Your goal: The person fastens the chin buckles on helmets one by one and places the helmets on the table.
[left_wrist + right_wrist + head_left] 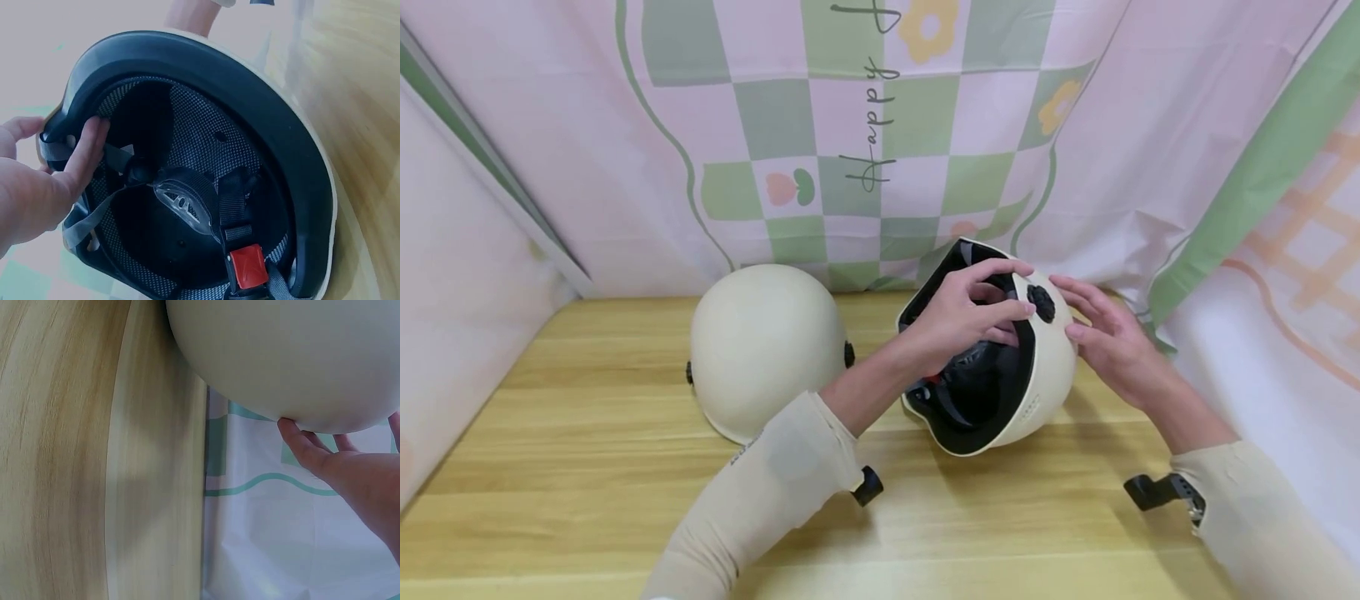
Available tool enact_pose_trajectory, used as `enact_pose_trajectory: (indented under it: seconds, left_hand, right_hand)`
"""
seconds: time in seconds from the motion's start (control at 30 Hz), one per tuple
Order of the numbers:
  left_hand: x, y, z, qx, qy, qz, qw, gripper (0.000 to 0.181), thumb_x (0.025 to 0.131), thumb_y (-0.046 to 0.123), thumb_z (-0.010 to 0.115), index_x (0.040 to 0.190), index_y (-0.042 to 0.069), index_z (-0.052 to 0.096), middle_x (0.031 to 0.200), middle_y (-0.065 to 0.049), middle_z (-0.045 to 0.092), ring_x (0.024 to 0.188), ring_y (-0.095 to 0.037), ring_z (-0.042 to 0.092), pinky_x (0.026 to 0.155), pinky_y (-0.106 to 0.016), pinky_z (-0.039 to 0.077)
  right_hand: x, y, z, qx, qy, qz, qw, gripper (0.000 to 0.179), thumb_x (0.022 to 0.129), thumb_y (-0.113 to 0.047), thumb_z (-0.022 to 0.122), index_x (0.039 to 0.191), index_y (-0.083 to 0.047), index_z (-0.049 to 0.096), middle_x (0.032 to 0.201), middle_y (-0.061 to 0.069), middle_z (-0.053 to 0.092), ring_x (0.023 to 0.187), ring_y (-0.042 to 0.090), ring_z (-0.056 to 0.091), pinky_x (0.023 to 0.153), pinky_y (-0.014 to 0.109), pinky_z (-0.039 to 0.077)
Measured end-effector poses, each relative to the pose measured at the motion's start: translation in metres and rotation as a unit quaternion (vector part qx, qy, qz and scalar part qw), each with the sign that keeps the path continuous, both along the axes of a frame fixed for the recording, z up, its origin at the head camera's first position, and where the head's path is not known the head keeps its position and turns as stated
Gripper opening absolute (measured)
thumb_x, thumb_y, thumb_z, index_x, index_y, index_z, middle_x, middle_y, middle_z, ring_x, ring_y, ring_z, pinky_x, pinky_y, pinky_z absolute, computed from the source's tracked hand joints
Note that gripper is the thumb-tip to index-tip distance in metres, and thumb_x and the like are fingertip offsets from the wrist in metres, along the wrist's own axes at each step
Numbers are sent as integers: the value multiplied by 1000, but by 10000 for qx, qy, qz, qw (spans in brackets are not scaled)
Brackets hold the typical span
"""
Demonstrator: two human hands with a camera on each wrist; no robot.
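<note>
A cream helmet [1051, 379] lies tilted on its side, its black-lined opening turned to the left. My left hand [958, 315] grips the rim, some fingers inside the shell and the thumb outside by a black ridged knob [1041, 304]. In the left wrist view, the lining holds grey straps, a clear oval pad [184, 206] and a red buckle [249, 265]. My right hand [1112, 346] touches the rounded outer shell with spread fingertips. Seen from the right wrist, those fingertips rest against the smooth shell [294, 362].
A second cream helmet [767, 342], dome up, stands to the left on the wood-grain table [587, 467], partly behind my left forearm. Patterned cloth [842, 117] hangs along the table's back edge. More cloth lines both sides. Black camera mounts [868, 486] stick out from my sleeves.
</note>
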State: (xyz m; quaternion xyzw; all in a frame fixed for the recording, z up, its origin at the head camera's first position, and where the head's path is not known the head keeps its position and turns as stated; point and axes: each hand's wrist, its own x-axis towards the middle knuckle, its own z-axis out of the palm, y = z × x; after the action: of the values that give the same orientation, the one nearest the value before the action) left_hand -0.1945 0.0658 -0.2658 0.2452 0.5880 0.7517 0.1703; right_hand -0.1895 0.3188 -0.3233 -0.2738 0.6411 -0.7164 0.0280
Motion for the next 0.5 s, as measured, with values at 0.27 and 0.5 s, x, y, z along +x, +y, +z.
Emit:
enact_pose_trajectory:
  seconds: [0.27, 0.5]
  left_hand:
    - [-3, -5, -1, 622, -391, 173, 9972, 40, 98, -8, 62, 137, 0, 59, 90, -8, 66, 69, -18, 69, 77, -36, 62]
    - [-3, -9, -6, 981, -488, 407, 9931, 40, 99, -9, 57, 139, -1, 59, 89, -5, 67, 71, -16, 67, 71, -29, 60]
  right_hand:
    - [1, 3, 4, -118, 18, -154, 9998, 53, 105, 8, 42, 155, -10, 48, 147, 4, 50, 124, 13, 57, 93, 24, 53]
    - [2, 7, 5, -165, -73, -174, 9997, 52, 106, 6, 42, 155, -12, 48, 148, 3, 51, 122, 13, 58, 93, 24, 53]
